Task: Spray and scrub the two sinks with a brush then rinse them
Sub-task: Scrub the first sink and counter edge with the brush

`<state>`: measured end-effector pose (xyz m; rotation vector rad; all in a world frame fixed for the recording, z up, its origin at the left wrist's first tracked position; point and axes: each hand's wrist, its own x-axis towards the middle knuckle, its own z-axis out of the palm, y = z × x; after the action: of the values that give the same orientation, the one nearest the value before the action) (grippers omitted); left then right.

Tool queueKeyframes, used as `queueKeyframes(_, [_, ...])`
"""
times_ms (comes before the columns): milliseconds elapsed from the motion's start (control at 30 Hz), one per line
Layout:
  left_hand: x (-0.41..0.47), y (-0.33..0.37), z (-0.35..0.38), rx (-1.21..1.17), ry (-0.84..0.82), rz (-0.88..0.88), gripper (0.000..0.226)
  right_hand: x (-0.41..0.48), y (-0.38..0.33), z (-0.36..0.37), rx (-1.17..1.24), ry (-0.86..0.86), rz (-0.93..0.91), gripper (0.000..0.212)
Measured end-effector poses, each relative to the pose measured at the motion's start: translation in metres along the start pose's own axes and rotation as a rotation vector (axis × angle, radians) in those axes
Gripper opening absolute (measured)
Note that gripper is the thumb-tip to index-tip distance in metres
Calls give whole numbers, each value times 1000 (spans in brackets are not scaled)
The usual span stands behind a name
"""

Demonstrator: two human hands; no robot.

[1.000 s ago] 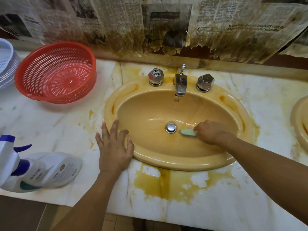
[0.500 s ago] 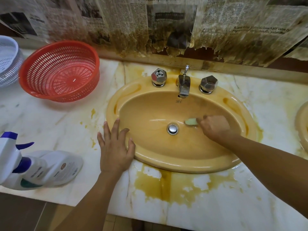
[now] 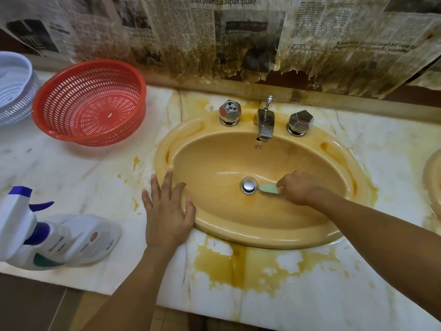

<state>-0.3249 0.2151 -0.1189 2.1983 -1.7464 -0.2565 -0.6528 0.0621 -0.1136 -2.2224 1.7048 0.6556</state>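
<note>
Brush [image 3: 268, 188]: pale green head low in the sink [image 3: 250, 237] bowl, tip just beside the drain [image 3: 248, 186], on its right. R hand [image 3: 301, 187] grips it, fingers curled round the handle, which the fist hides. L hand [image 3: 167, 211] lies flat across the sink's left rim & the tabletop [image 3: 71, 168], fingers straight & spread, holding nothing.

Sink is yellow, oval, set into the white marbled tabletop. On its back rim: spout [image 3: 265, 125] in the middle w/ 2 faceted metal knobs [image 3: 229, 112], 1 each side. Yellow-brown stains [image 3: 238, 266] on the tabletop in front of the sink & along its right edge. Edge of a 2nd sink [image 3: 433, 182] shows at far right.

Spray bottle [image 3: 71, 240], white w/ blue trigger, is near the tabletop's front-left edge, apart from the L hand; can't tell if it stands or lies. Red basket [image 3: 90, 103] sits tilted at back left, w/ a white basket [image 3: 14, 89] just beside it at the frame edge. Torn, stained newspaper [image 3: 238, 32] covers the wall behind.
</note>
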Motion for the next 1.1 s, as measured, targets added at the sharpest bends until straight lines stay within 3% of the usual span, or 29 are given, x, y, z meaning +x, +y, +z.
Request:
queueKeyframes(167, [0,0,1,8,-3,-2,54,-13,-4,-8,-157,-26,-85,34])
queueKeyframes(267, [0,-1,1,5,-1,0,54,-10,7,-30,-408,182,-86,33])
queueKeyframes(400, [-1,-2,2,2,5,0,53,-8,20,-51,-475,405,-67,47])
queueKeyframes(533, [0,-2,3,14,7,4,53,-7,26,-48,-513,298,-115,44])
queueKeyframes(600, [-1,-2,3,13,10,5,53,-9,27,-48,-518,274,-94,41])
queueKeyframes(733, [0,-2,4,17,6,3,53,-5,25,-49,-485,403,-58,48])
queueKeyframes(933, [-1,-3,5,25,7,1,53,-5,24,-49,-452,372,-72,50])
queueKeyframes(1100, [0,-2,3,11,3,-11,55,-24,21,-65,-142,540,-56,41])
